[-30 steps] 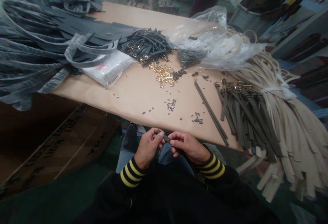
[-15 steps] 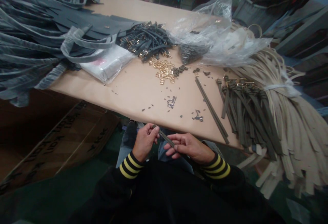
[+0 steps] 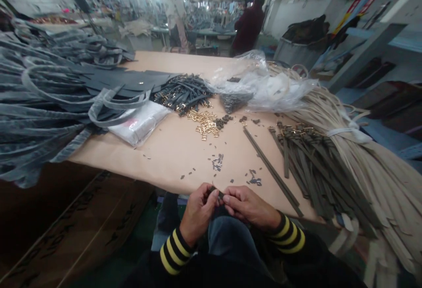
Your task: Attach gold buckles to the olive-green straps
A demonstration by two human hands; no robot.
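Just off the table's near edge, my left hand and my right hand pinch a dark olive strap between them. Only a short piece of the strap shows between my fingertips; the rest is hidden. Small dark metal clips lie scattered beyond my hands, with more clips to the right. Farther back sits a heap of gold rectangular buckles beside small olive loops. Two long olive straps stretch diagonally on the table to my right.
Olive straps with buckles and bundled beige straps hang over the right edge. Grey-blue straps and a plastic-wrapped packet are at left. Clear plastic bags lie at the back. Two people are beyond the table.
The view has tilted up, showing more of the room. My hands have come closer together on the strap, and my right fingers, loosely spread before, now pinch it near my left.
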